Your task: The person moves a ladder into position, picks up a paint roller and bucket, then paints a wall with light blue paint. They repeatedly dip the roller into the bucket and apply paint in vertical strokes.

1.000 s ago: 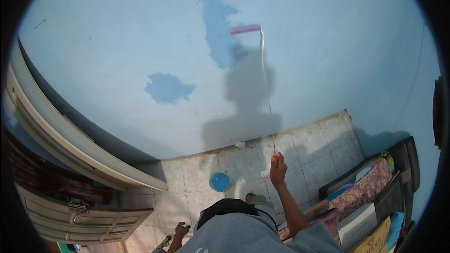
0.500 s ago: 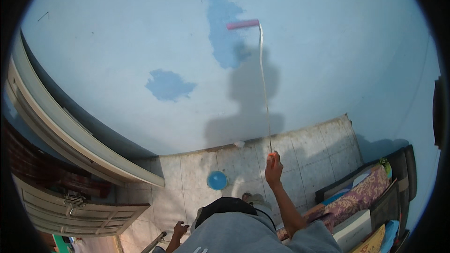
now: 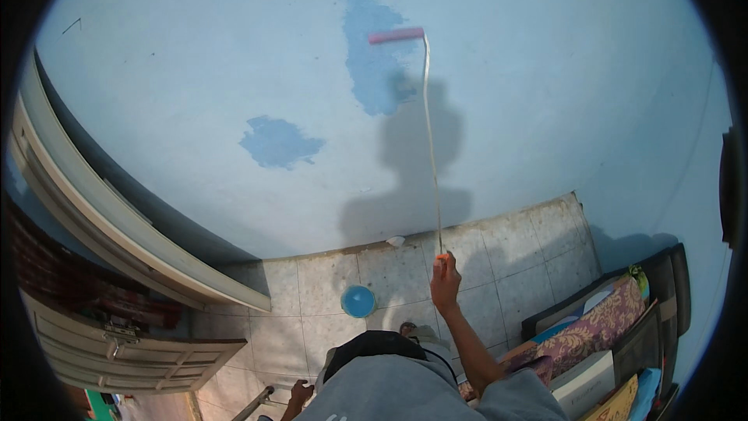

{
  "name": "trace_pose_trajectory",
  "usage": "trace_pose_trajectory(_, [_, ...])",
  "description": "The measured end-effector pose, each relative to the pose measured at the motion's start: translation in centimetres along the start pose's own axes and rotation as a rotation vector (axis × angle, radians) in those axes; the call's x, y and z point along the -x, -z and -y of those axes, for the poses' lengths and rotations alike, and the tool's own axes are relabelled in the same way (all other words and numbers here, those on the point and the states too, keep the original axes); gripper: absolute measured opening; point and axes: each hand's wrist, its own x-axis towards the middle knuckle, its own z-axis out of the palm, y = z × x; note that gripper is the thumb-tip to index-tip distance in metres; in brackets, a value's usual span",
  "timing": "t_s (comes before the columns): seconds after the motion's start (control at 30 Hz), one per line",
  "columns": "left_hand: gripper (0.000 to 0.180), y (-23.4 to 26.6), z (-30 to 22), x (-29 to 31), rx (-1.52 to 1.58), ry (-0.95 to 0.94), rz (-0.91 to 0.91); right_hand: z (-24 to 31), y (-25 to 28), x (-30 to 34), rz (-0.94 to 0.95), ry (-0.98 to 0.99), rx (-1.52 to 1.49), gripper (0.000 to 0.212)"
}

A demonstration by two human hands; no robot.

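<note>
My right hand [image 3: 445,284] is closed around the orange handle of a long-framed paint roller [image 3: 397,36]. The roller's pink sleeve lies over the upper darker-blue patch [image 3: 366,74] on the light blue wall [image 3: 234,47]; its thin pale rod runs down to my fist. A second, smaller darker-blue patch [image 3: 280,142] is lower and to the left. Low at my left side, my left hand [image 3: 302,391] hangs with fingers partly curled and apart, holding nothing that I can see. It is close to a metal rail [image 3: 257,403].
A blue bucket [image 3: 358,302] stands on the tiled floor [image 3: 319,343] before my feet. To the left are a leaning pale frame [image 3: 117,195] and a panelled door [image 3: 140,351]. A patterned purple roll [image 3: 592,316], boxes and black furniture [image 3: 674,288] crowd the right.
The roller and my right hand have shifted slightly left, with the sleeve a little higher. My left hand has dropped slightly lower.
</note>
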Motion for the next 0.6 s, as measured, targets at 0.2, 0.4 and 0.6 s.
trace_pose_trajectory(0.2, [0.056,1.3,-2.2,-0.1,0.032,0.014,-0.006,7.4,0.0,-6.7,-0.200,0.166,-0.072,0.018])
trace_pose_trajectory(0.4, [0.056,1.6,-2.2,-0.2,0.078,0.020,-0.050,3.9,-1.2,-4.0,-0.168,0.230,-0.042,0.023])
trace_pose_trajectory(0.6, [0.058,0.1,-0.4,-1.6,0.011,-0.003,-0.007,5.9,-0.7,-3.1,-0.149,0.131,-0.068,0.023])
